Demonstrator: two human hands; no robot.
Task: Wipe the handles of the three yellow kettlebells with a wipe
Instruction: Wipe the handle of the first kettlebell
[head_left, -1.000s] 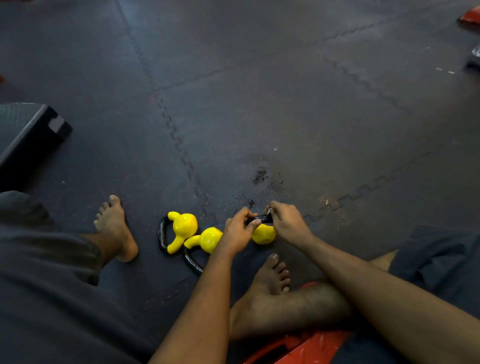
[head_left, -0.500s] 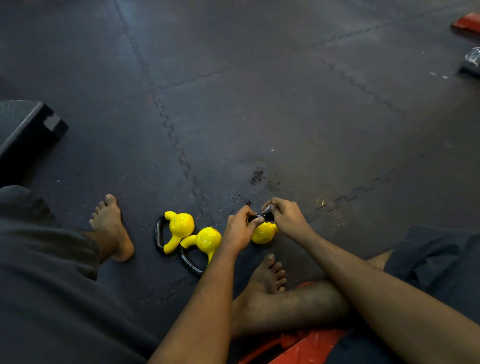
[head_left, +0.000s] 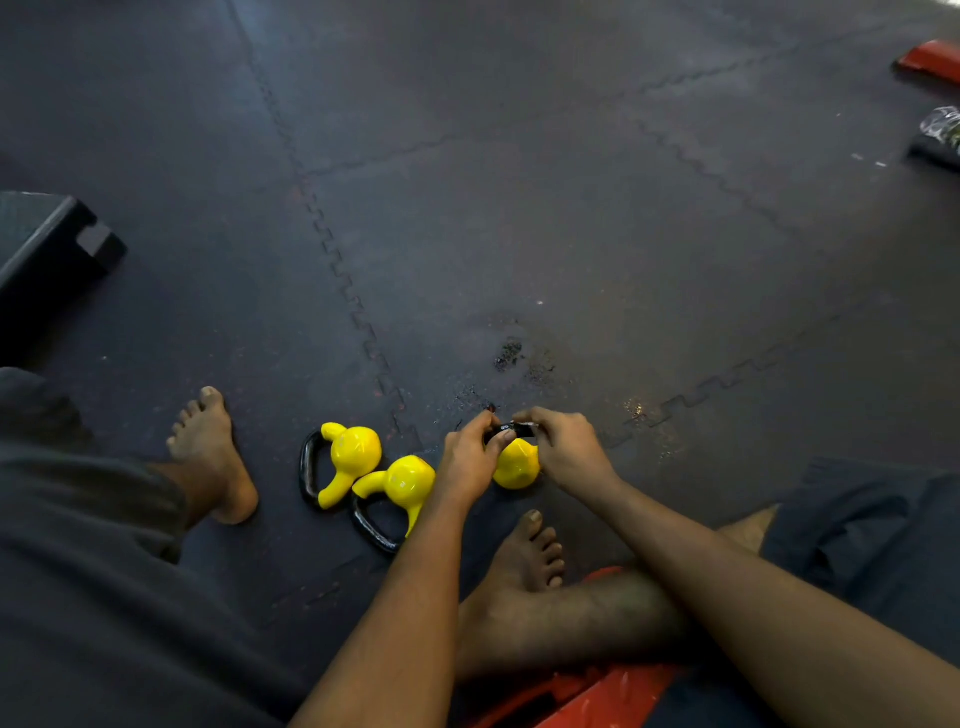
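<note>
Far left there's a black step block (head_left: 47, 249), then our bare foot (head_left: 208, 457) on the mat (head_left: 571, 234). Next come two yellow bells lying on their sides and touching: the left bell (head_left: 353, 457) and the middle bell (head_left: 405, 480), black handles pointing back at us.

Our left hand (head_left: 467, 462) pinches the black handle (head_left: 511, 430) of the third bell (head_left: 514, 465), which stands upright just past our other foot. Our right hand (head_left: 569, 452) has its fingers curled on the same handle from the other side. There's a pale speck there that might be the wipe, honestly can't tell.

What could go wrong: two hands tugging sideways on a small upright bell could tip it onto our toes. Our left arm could also bump the middle bell and roll it.

Containers: none we can be sure of. A dark packet (head_left: 940, 135) sits at the far right edge, contents unreadable, with a red thing (head_left: 930, 60) beyond it
</note>
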